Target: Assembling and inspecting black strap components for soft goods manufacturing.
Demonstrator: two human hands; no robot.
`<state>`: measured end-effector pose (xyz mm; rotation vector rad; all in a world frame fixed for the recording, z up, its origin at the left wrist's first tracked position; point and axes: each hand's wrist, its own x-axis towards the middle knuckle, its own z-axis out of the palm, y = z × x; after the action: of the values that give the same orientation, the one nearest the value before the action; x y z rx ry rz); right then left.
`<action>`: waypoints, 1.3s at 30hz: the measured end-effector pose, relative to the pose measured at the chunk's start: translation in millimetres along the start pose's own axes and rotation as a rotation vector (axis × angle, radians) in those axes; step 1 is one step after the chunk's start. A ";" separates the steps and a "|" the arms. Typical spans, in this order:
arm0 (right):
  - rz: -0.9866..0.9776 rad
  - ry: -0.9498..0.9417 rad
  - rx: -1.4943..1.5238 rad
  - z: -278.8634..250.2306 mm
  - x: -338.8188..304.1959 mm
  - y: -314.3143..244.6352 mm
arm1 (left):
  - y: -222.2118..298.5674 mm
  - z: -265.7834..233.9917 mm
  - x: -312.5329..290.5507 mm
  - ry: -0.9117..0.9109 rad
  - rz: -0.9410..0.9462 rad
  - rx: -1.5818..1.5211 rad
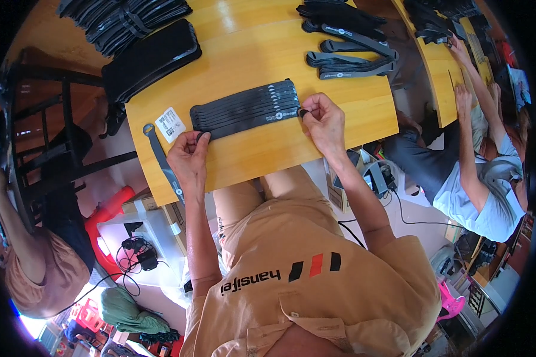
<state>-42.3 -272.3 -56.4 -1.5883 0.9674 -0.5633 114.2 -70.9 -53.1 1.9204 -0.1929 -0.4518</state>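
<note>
A row of black straps (pixel 238 110) lies overlapped side by side on the yellow table in front of me, with pale print toward the right ends. At its near left corner my left hand (pixel 189 159) pinches the end of the nearest strap between thumb and fingers. My right hand (pixel 326 126) has its fingers closed on that strap's other end, at the near right corner. Left of the row lie a white printed label (pixel 170 125) and a single dark grey strap (pixel 162 162) with a rounded end, running along the table's left edge.
Stacked black straps (pixel 125 24) and a thick black bundle (pixel 155 59) occupy the table's far left. Fanned grey straps (pixel 351 65) lie at the far right. A black metal rack (pixel 65 119) stands at left. People sit on both sides; a second table (pixel 438 77) is at right.
</note>
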 end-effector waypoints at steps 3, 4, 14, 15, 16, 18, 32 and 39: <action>-0.007 -0.002 -0.008 -0.4 0.5 2.2 | 1.0 0.3 0.1 0.001 -0.002 0.014; -0.007 -0.002 -0.008 -0.5 0.4 2.6 | 1.5 0.5 0.0 0.001 -0.005 0.023; -0.026 -0.011 -0.050 -0.8 0.0 1.3 | -0.7 1.4 0.0 0.002 0.050 0.022; -0.035 -0.027 -0.078 -1.1 -0.1 1.9 | 0.0 1.8 -0.3 0.005 0.053 0.036; -0.035 -0.028 -0.078 -0.9 -0.2 2.6 | 0.7 1.9 -0.6 0.008 0.055 0.051; -0.070 -0.019 -0.087 -0.2 -0.3 4.7 | 1.7 1.5 -0.7 0.011 0.039 0.047; -0.116 0.009 -0.106 2.4 -0.6 4.9 | 1.7 2.9 0.4 0.011 0.049 0.065; -0.190 0.044 -0.164 3.6 0.0 3.9 | 5.5 4.6 1.1 0.039 0.066 0.102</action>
<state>-40.6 -270.3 -61.1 -1.8345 0.9199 -0.6655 113.8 -77.3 -49.8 2.0149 -0.2570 -0.3658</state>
